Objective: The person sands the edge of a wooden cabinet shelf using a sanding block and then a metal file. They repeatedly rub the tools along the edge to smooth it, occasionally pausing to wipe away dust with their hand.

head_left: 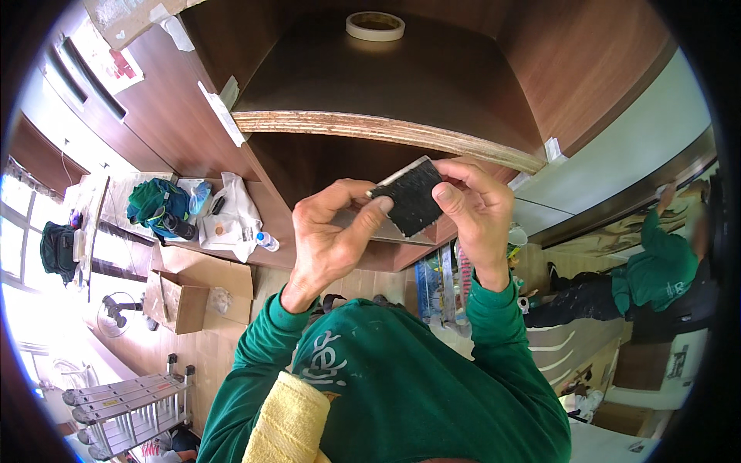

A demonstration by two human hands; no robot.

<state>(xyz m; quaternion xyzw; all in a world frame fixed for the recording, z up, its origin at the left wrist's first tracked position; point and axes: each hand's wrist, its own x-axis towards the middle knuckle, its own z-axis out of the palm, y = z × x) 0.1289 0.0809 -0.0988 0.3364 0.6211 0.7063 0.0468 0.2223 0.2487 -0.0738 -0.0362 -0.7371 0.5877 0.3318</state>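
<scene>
A small dark rectangular piece with a rough, frayed lower edge and a pale top edge point(410, 198), perhaps abrasive paper, is held between both hands. My left hand point(338, 228) pinches its left corner between thumb and fingers. At its upper right, my right hand point(476, 205) grips it with thumb and fingers. Just beyond lies the raw plywood edge point(370, 128) of a dark shelf board point(376, 75) in a brown wood cabinet. Pale tape point(223, 116) is stuck at the edge's left end, and more tape point(554, 149) at its right. A tape roll point(375, 26) rests on the shelf.
At left, a bag point(159, 202), a plastic bottle point(267, 241) and white sheeting point(234, 214) lie on a low surface. Below are a cardboard box point(176, 301), a fan point(116, 315) and an aluminium ladder point(130, 408). A person in green point(657, 272) is at right. A yellow towel point(289, 419) hangs by my chest.
</scene>
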